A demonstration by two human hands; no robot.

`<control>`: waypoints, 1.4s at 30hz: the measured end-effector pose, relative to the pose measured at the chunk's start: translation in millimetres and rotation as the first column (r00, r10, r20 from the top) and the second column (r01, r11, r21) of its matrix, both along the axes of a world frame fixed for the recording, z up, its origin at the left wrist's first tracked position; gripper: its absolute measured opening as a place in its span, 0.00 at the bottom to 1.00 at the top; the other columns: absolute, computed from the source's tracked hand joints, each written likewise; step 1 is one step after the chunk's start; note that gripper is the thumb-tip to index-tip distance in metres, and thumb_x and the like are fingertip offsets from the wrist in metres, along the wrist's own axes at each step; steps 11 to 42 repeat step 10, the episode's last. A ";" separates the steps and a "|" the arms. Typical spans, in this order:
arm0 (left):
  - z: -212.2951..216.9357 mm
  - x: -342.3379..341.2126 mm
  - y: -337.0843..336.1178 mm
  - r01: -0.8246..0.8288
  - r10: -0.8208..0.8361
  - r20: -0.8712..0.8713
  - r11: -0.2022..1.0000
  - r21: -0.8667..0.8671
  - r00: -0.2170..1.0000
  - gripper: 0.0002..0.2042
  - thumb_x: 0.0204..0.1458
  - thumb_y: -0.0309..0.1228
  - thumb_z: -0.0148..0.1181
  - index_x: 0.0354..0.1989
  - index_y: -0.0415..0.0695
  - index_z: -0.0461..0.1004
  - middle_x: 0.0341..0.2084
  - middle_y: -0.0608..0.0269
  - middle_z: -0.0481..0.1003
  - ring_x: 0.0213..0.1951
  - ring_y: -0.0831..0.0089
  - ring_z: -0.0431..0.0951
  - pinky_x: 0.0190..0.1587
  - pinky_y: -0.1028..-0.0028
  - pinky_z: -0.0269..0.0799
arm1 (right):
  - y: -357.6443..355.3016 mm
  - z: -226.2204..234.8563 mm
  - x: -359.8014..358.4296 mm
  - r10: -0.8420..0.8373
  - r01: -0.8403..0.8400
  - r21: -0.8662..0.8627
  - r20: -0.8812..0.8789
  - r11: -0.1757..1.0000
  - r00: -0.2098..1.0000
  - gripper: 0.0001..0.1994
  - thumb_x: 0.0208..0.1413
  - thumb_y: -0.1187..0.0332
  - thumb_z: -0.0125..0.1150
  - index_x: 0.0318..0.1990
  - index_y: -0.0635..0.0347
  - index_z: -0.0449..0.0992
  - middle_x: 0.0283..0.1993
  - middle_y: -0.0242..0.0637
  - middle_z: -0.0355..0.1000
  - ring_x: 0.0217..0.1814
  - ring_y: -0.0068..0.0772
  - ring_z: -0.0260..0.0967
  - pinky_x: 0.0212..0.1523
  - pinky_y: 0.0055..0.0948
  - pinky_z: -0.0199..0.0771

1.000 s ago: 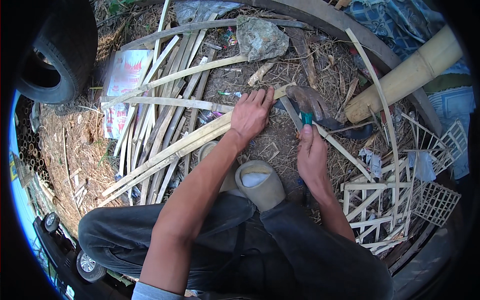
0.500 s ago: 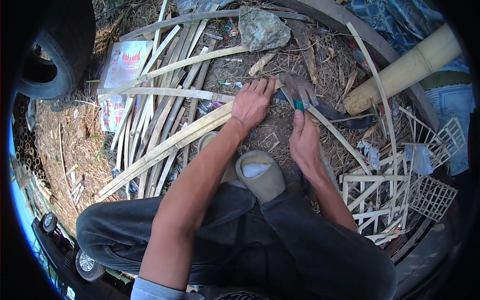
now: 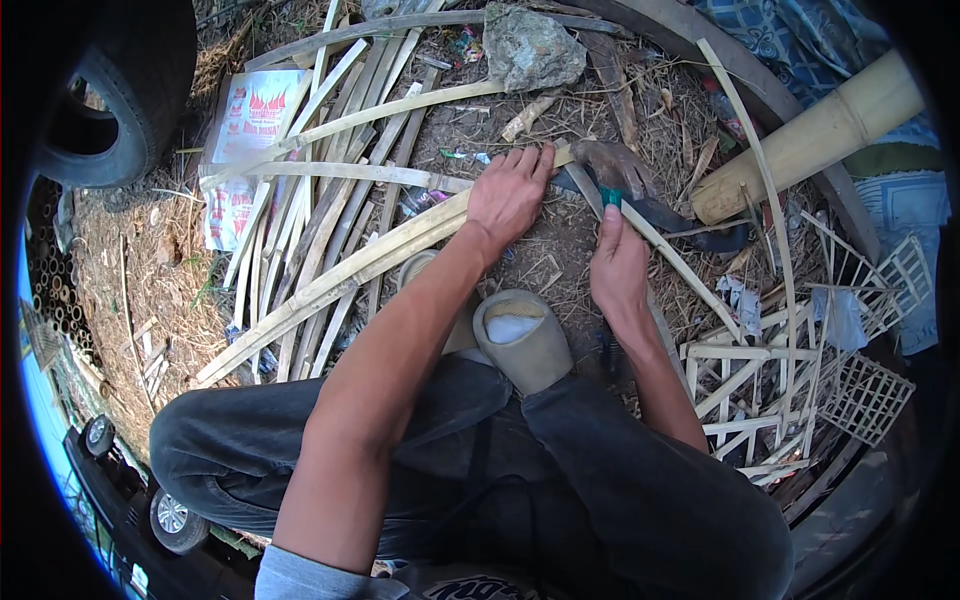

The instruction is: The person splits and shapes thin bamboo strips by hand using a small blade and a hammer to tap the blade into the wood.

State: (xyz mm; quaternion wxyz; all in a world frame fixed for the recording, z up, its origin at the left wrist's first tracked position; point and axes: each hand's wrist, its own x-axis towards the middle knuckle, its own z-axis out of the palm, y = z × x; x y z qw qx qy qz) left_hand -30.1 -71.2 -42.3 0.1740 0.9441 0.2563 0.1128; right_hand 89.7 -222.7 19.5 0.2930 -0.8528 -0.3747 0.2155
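My left hand (image 3: pixel 508 195) is closed over the far end of a long split bamboo strip (image 3: pixel 345 285), which slants up from the lower left. Its tip pokes out just beyond my fingers, beside a dark worn wooden block (image 3: pixel 622 168). My right hand (image 3: pixel 618 262) grips a knife (image 3: pixel 583 187) with a green wrapping near the base of its blade, my thumb pointing up toward that wrapping. The blade angles up and left close to the strip's tip; whether it touches the bamboo I cannot tell.
Many loose bamboo strips (image 3: pixel 330 200) lie to the left, near a rock (image 3: pixel 533 48) and a tyre (image 3: pixel 115 110). A thick bamboo pole (image 3: pixel 810 140) rests at the right, above lattice frames of thin slats (image 3: pixel 760 375). My shoes (image 3: pixel 525 345) are below my hands.
My right hand has shifted slightly right and up with the knife, and the blade has turned. My left hand stays closed on the bamboo strip. The whole view has shifted a little.
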 end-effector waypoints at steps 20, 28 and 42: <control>-0.1 -4.2 -1.3 0.012 -0.015 -0.076 0.999 -0.042 0.997 0.27 0.60 0.31 0.59 0.69 0.40 0.67 0.44 0.55 0.74 0.48 0.58 0.77 0.52 0.64 0.73 | 20.1 30.3 -12.9 -0.098 0.067 -0.145 -0.219 0.987 0.971 0.26 0.76 0.48 0.45 0.44 0.67 0.75 0.35 0.64 0.74 0.38 0.48 0.79 0.43 0.58 0.66; -0.1 -4.2 -1.3 0.012 -0.015 -0.076 0.999 -0.042 0.997 0.27 0.60 0.31 0.59 0.69 0.40 0.67 0.44 0.55 0.74 0.48 0.58 0.77 0.52 0.64 0.73 | 20.1 30.3 -12.9 -0.098 0.067 -0.145 -0.219 0.987 0.971 0.26 0.76 0.48 0.45 0.44 0.67 0.75 0.35 0.64 0.74 0.38 0.48 0.79 0.43 0.58 0.66; -0.1 -4.2 -1.3 0.012 -0.015 -0.076 0.999 -0.042 0.997 0.27 0.60 0.31 0.59 0.69 0.40 0.67 0.44 0.55 0.74 0.48 0.58 0.77 0.52 0.64 0.73 | 20.1 30.3 -12.9 -0.098 0.067 -0.145 -0.219 0.987 0.971 0.26 0.76 0.48 0.45 0.44 0.67 0.75 0.35 0.64 0.74 0.38 0.48 0.79 0.43 0.58 0.66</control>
